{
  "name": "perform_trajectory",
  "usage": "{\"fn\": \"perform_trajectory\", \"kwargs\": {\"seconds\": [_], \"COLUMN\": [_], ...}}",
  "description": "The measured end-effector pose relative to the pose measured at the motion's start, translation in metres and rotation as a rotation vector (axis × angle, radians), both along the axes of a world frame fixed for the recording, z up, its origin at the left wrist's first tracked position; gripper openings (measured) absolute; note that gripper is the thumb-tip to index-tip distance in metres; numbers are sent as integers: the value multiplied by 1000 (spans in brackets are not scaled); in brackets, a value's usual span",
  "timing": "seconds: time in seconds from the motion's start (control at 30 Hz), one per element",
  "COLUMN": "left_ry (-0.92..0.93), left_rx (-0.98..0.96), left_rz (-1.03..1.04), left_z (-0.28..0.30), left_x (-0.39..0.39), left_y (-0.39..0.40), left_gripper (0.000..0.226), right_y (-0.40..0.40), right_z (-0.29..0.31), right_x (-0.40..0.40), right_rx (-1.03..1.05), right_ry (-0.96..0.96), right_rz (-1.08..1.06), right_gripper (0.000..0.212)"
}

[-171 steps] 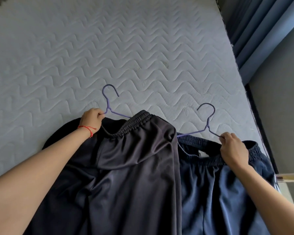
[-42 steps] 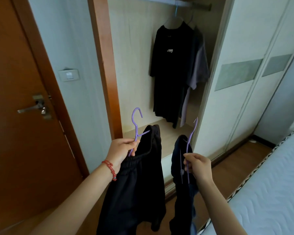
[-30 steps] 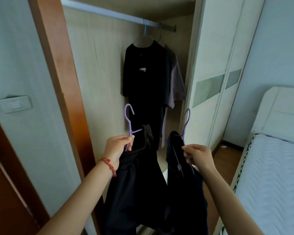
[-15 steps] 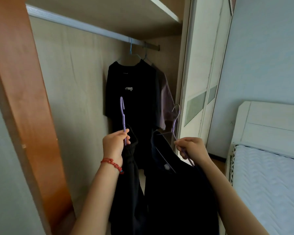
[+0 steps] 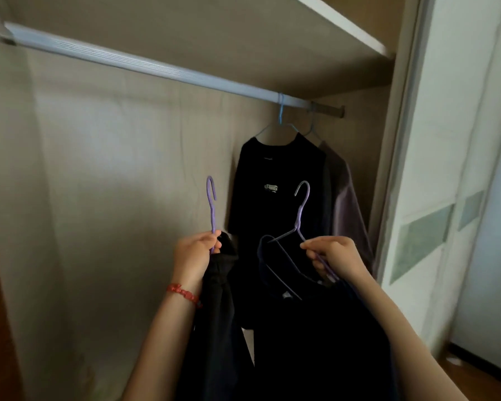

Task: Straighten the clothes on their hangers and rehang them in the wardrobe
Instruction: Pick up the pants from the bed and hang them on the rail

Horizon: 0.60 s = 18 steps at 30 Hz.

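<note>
- We hold up our left hand (image 5: 195,256) in front of the open wardrobe. Its fingers (image 5: 211,243) pinch the stem of a purple hanger (image 5: 211,204).
- Black shorts (image 5: 214,308) hang down from that hanger, bunched up and narrow, right beside our left wrist. A red bracelet (image 5: 184,293) sits on that wrist.
- Our right hand (image 5: 334,257) is near the left one, a bit to the right. Its fingers (image 5: 313,246) are curled round the sloping arm of a second purple hanger (image 5: 300,215).
- Dark blue shorts (image 5: 315,328) hang from this second hanger and spread wide below our right hand.
- Both hooks point up and both are well below the rail (image 5: 145,65).
- The rail runs from the far left to the right, under a shelf (image 5: 272,39).
- The left and middle of the rail are bare, so there is a lot of open room above our hands.
- At the right end of the rail hangs a black T-shirt (image 5: 275,198) on a blue hanger (image 5: 280,120). A purple-grey shirt (image 5: 347,204) hangs just behind it, touching it.
- The wardrobe's back wall (image 5: 113,169) is far behind the shorts.
- A white sliding door (image 5: 434,169) stands on the right, its edge close to the hanging shirts.
</note>
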<state>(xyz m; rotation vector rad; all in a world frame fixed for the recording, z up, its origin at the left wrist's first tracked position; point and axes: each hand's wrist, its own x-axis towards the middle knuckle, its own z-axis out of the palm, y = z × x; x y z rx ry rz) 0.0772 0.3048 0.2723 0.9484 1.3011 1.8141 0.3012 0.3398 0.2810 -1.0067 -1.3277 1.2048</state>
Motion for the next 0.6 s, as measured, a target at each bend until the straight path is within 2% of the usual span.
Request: {"fn": "perform_trajectory", "kwargs": {"seconds": [0.33, 0.43, 0.6], "left_ry": [-25, -6, 57], "left_rx": [120, 141, 199], "left_rz": [232, 272, 327], "left_z": [61, 81, 128], "left_x": [-8, -12, -20], "left_y": [32, 40, 51], "left_gripper": [21, 33, 20], "right_y": [101, 120, 141], "right_z": [65, 87, 128], "right_x": [-12, -25, -49], "right_rx": [91, 117, 193], "right_ry": [8, 0, -21], "right_rz": [267, 279, 292], "right_gripper": [19, 21, 22]}}
